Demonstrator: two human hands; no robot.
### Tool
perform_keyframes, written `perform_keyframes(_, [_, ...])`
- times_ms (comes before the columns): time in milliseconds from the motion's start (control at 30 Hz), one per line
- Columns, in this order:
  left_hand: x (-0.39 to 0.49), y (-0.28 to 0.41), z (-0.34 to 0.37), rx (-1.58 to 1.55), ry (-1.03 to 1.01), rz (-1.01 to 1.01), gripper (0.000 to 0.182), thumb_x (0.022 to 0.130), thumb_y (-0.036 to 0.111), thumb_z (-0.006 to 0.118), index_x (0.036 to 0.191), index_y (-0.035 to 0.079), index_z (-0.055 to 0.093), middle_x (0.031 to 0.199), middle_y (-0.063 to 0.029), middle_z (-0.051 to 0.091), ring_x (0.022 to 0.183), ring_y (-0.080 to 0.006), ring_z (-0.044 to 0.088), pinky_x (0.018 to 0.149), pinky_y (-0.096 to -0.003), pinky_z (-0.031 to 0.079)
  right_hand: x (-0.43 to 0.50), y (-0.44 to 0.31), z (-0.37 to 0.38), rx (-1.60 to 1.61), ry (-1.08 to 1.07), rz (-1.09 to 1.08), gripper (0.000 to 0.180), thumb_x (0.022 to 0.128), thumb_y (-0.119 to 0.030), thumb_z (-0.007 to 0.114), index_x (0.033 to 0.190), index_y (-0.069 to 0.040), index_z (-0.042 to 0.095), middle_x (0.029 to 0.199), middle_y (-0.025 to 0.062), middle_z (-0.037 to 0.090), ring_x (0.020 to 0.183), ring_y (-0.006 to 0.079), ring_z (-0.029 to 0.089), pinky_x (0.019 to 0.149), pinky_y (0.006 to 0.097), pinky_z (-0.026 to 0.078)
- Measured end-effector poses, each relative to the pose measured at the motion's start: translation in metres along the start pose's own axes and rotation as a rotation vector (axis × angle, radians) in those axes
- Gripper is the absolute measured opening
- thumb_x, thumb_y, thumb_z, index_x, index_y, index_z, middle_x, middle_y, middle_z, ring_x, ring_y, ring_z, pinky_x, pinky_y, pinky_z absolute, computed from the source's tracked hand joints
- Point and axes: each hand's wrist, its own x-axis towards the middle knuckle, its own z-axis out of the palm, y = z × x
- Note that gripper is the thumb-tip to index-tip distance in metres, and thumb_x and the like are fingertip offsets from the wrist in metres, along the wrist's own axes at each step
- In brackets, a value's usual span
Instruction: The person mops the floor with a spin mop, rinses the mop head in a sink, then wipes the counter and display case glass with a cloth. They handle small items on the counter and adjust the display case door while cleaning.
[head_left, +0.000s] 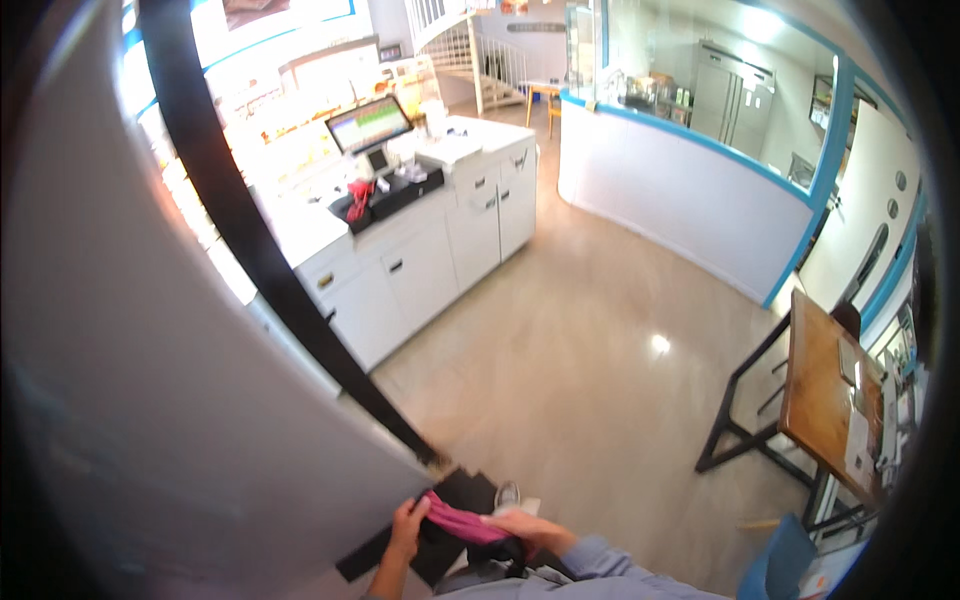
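Observation:
A strip of pink cloth (463, 521) is stretched between my two hands, low in the head view and close to my body. My left hand (407, 527) grips its left end. My right hand (523, 525) holds the other end, with part of the cloth hidden under and behind the fingers. Beneath the hands lies a dark floor mat (457, 491), and a shoe (508, 493) shows just beyond the cloth.
A white counter (420, 277) with a screen (370, 124) and a black cash drawer (397, 196) stands ahead to the left. A black post (247, 225) and a pale wall are on my left. To the right are a wooden table (814, 375) and a blue chair (780, 559).

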Motion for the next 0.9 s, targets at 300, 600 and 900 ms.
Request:
perform_keyframes(300, [0.289, 0.152, 0.276, 0.544, -0.413, 0.373, 0.025, 0.081, 0.022, 0.07, 0.097, 0.003, 0.065, 0.1, -0.0052, 0.053, 0.073, -0.0101, 0.05, 0.058, -0.0233, 0.038, 0.0, -0.195, -0.272, 0.545, 0.29, -0.259, 0.036, 0.091, -0.03, 0.056, 0.106, 0.002, 0.061, 0.088, 0.0066, 0.065, 0.07, 0.0127, 0.061, 0.062, 0.0267, 0.05])
perform_keyframes(600, [0.511, 0.205, 0.557, 0.457, -0.698, 0.421, 0.026, 0.083, 0.017, 0.067, 0.106, 0.004, 0.063, 0.113, -0.0093, 0.054, 0.106, -0.0182, 0.053, 0.08, -0.0285, 0.049, 0.149, -0.26, -0.583, -0.151, 0.449, -0.212, 0.042, 0.086, -0.02, 0.056, 0.122, 0.002, 0.05, 0.112, 0.0118, 0.059, 0.097, 0.0176, 0.058, 0.081, 0.0318, 0.048])
perform_keyframes(900, [0.697, 0.343, 0.716, 0.671, -0.629, 0.919, 0.021, 0.076, 0.003, 0.065, 0.097, 0.002, 0.062, 0.095, -0.0132, 0.057, 0.082, -0.0299, 0.058, 0.068, -0.0362, 0.049, 0.263, -0.598, -0.829, -0.046, 0.559, -0.782, 0.033, 0.077, -0.009, 0.061, 0.109, -0.003, 0.054, 0.101, 0.0121, 0.059, 0.087, 0.0238, 0.058, 0.071, 0.0346, 0.048])
